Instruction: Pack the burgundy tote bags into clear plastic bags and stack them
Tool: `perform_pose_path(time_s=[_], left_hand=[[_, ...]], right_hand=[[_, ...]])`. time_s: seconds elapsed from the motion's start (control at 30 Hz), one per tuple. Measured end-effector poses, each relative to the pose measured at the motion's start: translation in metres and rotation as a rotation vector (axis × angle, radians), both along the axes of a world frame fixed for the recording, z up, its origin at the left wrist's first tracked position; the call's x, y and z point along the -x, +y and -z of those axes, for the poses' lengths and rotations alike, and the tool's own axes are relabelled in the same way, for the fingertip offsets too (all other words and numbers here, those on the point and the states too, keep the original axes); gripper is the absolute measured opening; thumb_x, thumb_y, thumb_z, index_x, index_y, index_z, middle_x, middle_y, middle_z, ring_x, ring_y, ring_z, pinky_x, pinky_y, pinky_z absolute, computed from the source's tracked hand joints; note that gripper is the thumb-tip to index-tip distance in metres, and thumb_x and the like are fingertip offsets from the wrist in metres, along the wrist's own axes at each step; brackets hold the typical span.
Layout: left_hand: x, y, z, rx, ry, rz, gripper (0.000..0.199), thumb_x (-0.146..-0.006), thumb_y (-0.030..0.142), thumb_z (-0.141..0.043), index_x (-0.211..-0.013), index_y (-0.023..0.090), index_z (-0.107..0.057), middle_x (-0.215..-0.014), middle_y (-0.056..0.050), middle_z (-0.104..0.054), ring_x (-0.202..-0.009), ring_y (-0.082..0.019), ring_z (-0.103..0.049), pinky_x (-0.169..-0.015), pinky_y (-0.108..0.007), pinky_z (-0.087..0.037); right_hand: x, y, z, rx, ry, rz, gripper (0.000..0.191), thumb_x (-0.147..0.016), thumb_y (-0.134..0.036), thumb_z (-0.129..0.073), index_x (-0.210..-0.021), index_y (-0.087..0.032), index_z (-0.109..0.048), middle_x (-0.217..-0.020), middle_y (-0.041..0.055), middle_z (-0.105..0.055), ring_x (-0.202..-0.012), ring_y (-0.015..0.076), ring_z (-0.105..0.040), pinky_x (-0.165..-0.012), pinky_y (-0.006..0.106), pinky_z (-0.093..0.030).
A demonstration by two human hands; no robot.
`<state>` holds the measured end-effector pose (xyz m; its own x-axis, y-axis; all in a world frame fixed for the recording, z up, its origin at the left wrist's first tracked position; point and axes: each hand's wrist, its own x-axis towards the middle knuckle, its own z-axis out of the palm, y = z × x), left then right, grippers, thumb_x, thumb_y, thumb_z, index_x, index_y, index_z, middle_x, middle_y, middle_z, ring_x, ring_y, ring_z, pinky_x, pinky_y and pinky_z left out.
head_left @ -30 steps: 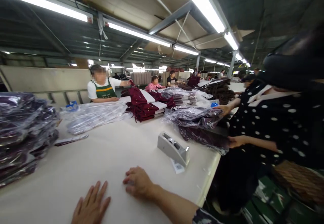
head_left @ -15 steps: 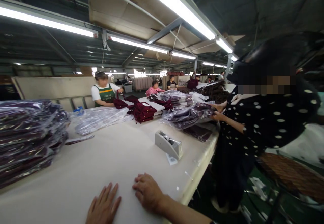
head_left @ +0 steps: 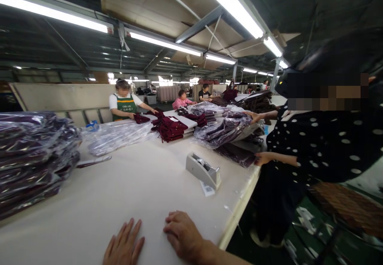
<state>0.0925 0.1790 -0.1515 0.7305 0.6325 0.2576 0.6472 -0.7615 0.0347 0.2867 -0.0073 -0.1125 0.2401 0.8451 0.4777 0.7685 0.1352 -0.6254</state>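
At nine o'clock, a tall plastic-wrapped stack (head_left: pixel 36 165). At seven, the left hand (head_left: pixel 124 244), open, palm-down on the white table (head_left: pixel 134 185). At six, the right hand (head_left: pixel 184 235), fingers loosely bent over the same surface, palm hidden, grip unclear. Towards half past five, near centre, a grey tape dispenser (head_left: pixel 202 170), a white slip (head_left: pixel 208 189) at its base. At three, a plastic-wrapped bundle (head_left: pixel 220 127), then a co-worker (head_left: pixel 323 145) in polka dots, hands (head_left: pixel 263 159) at its edge.
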Motion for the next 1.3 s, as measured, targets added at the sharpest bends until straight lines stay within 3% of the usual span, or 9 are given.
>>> perform_pose_path(time_s=[0.2,0.5,0.73,0.87,0.97,1.03,1.1,1.17,1.3], left_hand=[[0.000,-0.007,-0.010,0.094,0.062,0.003,0.057,-0.093,0.039,-0.038,-0.145,0.025,-0.056,-0.159,-0.004,-0.042,-0.149,-0.031,-0.037,-0.123,-0.055,-0.024],[-0.003,-0.016,-0.026,0.102,0.115,-0.059,0.058,-0.094,0.044,-0.040,-0.148,0.025,-0.052,-0.159,-0.004,-0.040,-0.149,-0.029,-0.037,-0.124,-0.054,-0.024],[-0.002,-0.026,-0.037,0.141,0.049,-0.048,0.054,-0.097,0.040,-0.042,-0.148,0.026,-0.052,-0.159,-0.005,-0.041,-0.148,-0.030,-0.038,-0.123,-0.053,-0.025],[-0.010,-0.036,-0.068,0.184,0.075,-0.089,0.051,-0.097,0.033,-0.044,-0.145,0.022,-0.056,-0.156,-0.010,-0.048,-0.145,-0.031,-0.041,-0.120,-0.052,-0.029],[-0.031,-0.042,-0.097,0.210,0.064,-0.070,0.040,-0.096,0.021,-0.044,-0.127,0.016,-0.068,-0.134,-0.015,-0.065,-0.127,-0.032,-0.057,-0.107,-0.047,-0.041],[-0.051,-0.045,-0.107,0.260,0.025,-0.010,0.034,-0.096,0.019,-0.042,-0.116,0.016,-0.070,-0.120,-0.013,-0.069,-0.115,-0.029,-0.062,-0.100,-0.044,-0.044],[-0.070,-0.049,-0.104,0.320,-0.037,0.055,0.033,-0.097,0.017,-0.041,-0.113,0.018,-0.070,-0.116,-0.011,-0.069,-0.113,-0.026,-0.062,-0.100,-0.041,-0.044],[-0.085,-0.052,-0.089,0.350,-0.118,0.102,0.036,-0.096,0.012,-0.041,-0.118,0.020,-0.068,-0.124,-0.009,-0.066,-0.120,-0.024,-0.058,-0.106,-0.040,-0.040],[-0.095,-0.049,-0.063,0.402,-0.230,0.158,0.038,-0.093,0.011,-0.047,-0.125,0.023,-0.065,-0.135,-0.006,-0.061,-0.130,-0.022,-0.049,-0.114,-0.039,-0.031]], right_hand=[[-0.001,0.000,0.000,0.002,0.060,0.016,0.025,-0.082,-0.016,-0.067,-0.104,-0.025,-0.076,-0.120,0.0063,-0.071,-0.122,0.0229,-0.060,-0.110,0.038,-0.043],[0.000,0.000,-0.008,0.045,0.028,0.015,0.025,-0.083,-0.013,-0.064,-0.103,-0.025,-0.074,-0.119,0.0072,-0.070,-0.121,0.0241,-0.059,-0.107,0.039,-0.045],[-0.003,-0.002,-0.009,0.144,0.039,0.005,0.028,-0.083,-0.012,-0.061,-0.105,-0.023,-0.075,-0.122,0.0092,-0.069,-0.125,0.0245,-0.057,-0.110,0.042,-0.042],[-0.012,0.004,-0.033,0.313,0.122,-0.027,0.028,-0.076,-0.013,-0.065,-0.099,-0.025,-0.078,-0.120,0.0069,-0.070,-0.119,0.0231,-0.060,-0.108,0.039,-0.044],[-0.022,0.016,-0.062,0.463,0.138,-0.063,0.027,-0.073,-0.016,-0.069,-0.095,-0.026,-0.080,-0.110,0.0047,-0.075,-0.108,0.0233,-0.065,-0.101,0.036,-0.048],[-0.026,0.025,-0.077,0.553,0.137,-0.069,0.029,-0.072,-0.018,-0.070,-0.096,-0.026,-0.082,-0.103,0.0035,-0.077,-0.100,0.0232,-0.068,-0.094,0.033,-0.050],[-0.029,0.033,-0.084,0.623,0.155,-0.064,0.030,-0.072,-0.019,-0.067,-0.097,-0.025,-0.083,-0.093,0.0022,-0.078,-0.089,0.0213,-0.069,-0.084,0.029,-0.052],[-0.034,0.037,-0.085,0.680,0.199,-0.071,0.030,-0.072,-0.018,-0.066,-0.096,-0.024,-0.083,-0.085,0.0009,-0.078,-0.080,0.0189,-0.069,-0.075,0.025,-0.051],[-0.059,0.041,-0.092,0.739,0.321,-0.119,0.031,-0.074,-0.024,-0.069,-0.102,-0.022,-0.082,-0.091,0.0013,-0.078,-0.080,0.0168,-0.068,-0.072,0.024,-0.050]])
